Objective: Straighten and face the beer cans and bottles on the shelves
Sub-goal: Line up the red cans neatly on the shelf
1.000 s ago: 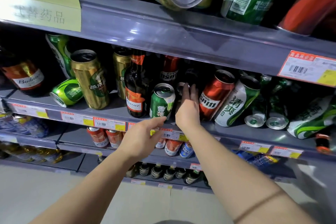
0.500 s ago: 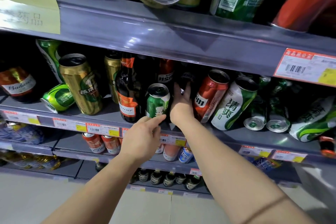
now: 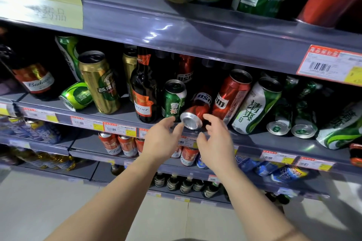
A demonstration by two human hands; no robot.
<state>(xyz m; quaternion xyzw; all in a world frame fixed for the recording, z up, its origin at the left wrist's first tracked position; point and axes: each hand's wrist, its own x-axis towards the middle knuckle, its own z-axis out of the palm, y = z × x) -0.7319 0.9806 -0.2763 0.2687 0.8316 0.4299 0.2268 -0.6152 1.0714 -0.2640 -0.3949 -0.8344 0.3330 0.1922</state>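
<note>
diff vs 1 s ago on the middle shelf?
A red can that was not in sight before now lies on its side at the shelf front, silver end outward. The right hand has drawn back from deep between the cans, and the left hand has moved up beside it; neither grips it. Green can and bottle unchanged.

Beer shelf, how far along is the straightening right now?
Early on. Done: the short green can and brown bottle stand upright, labels forward. In hand: a red can lies on its side, silver end outward, between the left hand and right hand, neither gripping it. Left: the lying green can, the leaning white-green can and the toppled green bottles.
</note>
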